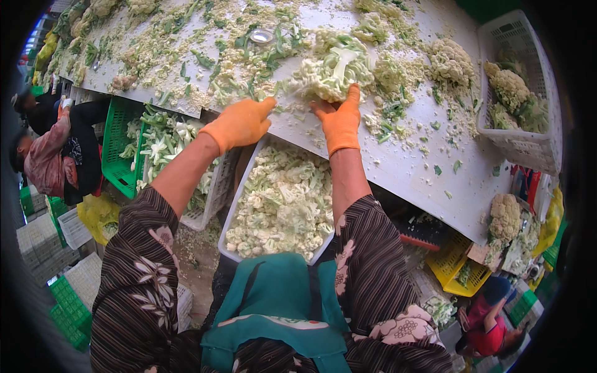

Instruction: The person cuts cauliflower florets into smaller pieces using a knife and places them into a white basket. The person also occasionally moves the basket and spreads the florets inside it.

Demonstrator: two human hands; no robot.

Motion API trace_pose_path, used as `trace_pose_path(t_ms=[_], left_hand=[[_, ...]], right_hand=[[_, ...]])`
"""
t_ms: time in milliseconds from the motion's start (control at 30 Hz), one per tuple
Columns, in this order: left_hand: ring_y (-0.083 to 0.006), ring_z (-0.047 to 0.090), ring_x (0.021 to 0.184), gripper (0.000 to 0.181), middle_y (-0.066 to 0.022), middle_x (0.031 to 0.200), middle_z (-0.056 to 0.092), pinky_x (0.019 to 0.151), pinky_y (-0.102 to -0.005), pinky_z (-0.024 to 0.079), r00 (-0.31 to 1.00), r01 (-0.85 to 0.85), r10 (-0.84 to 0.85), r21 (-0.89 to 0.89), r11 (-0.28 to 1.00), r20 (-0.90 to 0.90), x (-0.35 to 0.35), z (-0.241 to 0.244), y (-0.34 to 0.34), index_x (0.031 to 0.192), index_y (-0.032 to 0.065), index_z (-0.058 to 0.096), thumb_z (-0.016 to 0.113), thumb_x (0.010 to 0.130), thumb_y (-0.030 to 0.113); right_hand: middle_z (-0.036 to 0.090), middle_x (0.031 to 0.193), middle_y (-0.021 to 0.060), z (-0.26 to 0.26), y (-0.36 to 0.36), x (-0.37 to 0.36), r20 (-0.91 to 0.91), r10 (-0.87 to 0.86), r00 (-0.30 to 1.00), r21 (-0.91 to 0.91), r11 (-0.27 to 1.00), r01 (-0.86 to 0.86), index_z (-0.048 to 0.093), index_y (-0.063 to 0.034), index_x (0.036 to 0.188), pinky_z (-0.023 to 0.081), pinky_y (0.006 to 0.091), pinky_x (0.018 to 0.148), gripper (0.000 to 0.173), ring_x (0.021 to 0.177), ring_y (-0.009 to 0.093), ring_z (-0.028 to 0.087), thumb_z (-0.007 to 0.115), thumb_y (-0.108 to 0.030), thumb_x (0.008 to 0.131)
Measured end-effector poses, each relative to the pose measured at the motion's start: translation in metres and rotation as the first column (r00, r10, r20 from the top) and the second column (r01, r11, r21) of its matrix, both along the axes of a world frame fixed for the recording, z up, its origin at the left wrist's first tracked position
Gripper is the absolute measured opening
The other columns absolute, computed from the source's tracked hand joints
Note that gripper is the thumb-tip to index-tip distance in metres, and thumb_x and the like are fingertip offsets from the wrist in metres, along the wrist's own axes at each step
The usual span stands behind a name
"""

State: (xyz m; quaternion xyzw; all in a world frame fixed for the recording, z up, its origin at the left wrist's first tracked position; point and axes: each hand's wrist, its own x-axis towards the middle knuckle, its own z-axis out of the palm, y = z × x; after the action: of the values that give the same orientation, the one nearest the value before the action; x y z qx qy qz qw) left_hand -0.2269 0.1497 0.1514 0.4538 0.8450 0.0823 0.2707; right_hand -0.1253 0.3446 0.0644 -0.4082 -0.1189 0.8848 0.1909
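Both of my hands wear orange gloves above the edge of a white table (pixel 415 163). My right hand (pixel 342 119) holds a partly cut cauliflower head (pixel 338 65) from below, its pale cut stem facing up. My left hand (pixel 242 123) is to the left of it with the fingers curled; whether something small is inside them is hidden. Below and between my forearms, a white tub (pixel 226 224) holds many cut cauliflower florets (pixel 284 200). Trimmings and leaf scraps lie scattered over the tabletop around my hands.
A whole cauliflower (pixel 451 63) lies to the right on the table, beside a white crate (pixel 522 140) of cauliflower heads. A small metal dish (pixel 261 36) sits among scraps. Left below are a green crate (pixel 116 172) and a crate of stems (pixel 200 217). Other people sit at far left and lower right.
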Motion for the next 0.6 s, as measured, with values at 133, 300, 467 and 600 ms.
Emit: trace_pose_path(t_ms=[133,300,467,600], left_hand=[[-0.0457,0.063,0.087,0.039,-0.0241,0.090,0.068,0.078,-0.0526,0.050,0.998,0.002,0.003,-0.083,0.997,0.060,0.018,0.052,0.012,0.128,0.0084,0.051,0.056,0.091,0.023],[-0.0455,0.064,0.086,0.036,-0.0239,0.089,0.068,0.077,-0.0516,0.051,0.998,0.063,-0.062,-0.042,0.997,0.020,-0.007,0.044,0.075,0.123,0.0068,0.052,0.056,0.092,0.023],[-0.0451,0.064,0.087,0.029,-0.0261,0.090,0.067,0.078,-0.0513,0.051,0.999,-0.033,0.034,-0.099,0.994,0.008,0.005,0.002,0.088,0.115,0.0019,0.051,0.055,0.093,0.021],[-0.0437,0.065,0.080,0.029,-0.0254,0.085,0.067,0.075,-0.0499,0.052,0.968,-0.139,0.154,-0.087,0.986,0.197,0.001,0.017,0.095,0.112,0.0001,0.051,0.056,0.093,0.021]], right_hand=[[0.057,0.121,0.0130,-0.005,0.027,0.016,0.370,0.005,0.929,0.265,0.958,-0.111,0.053,-0.0032,0.127,0.055,0.0515,0.085,0.052,0.104,0.029,0.059,0.065,-0.041,0.093],[0.062,0.108,0.0093,-0.018,0.043,0.006,0.410,0.105,0.906,0.468,0.828,-0.308,0.061,-0.0002,0.115,0.059,0.0387,0.071,0.040,0.094,0.020,0.060,0.068,-0.032,0.092],[0.065,0.096,0.0107,-0.023,0.045,0.009,0.497,0.015,0.868,0.533,0.784,-0.318,0.064,0.0082,0.109,0.051,0.0332,0.070,0.051,0.082,0.018,0.058,0.071,-0.037,0.086],[0.066,0.090,0.0100,-0.021,0.049,0.020,0.475,0.088,0.875,0.534,0.762,-0.366,0.066,0.0085,0.102,0.048,0.0329,0.071,0.053,0.077,0.017,0.057,0.072,-0.040,0.083]])
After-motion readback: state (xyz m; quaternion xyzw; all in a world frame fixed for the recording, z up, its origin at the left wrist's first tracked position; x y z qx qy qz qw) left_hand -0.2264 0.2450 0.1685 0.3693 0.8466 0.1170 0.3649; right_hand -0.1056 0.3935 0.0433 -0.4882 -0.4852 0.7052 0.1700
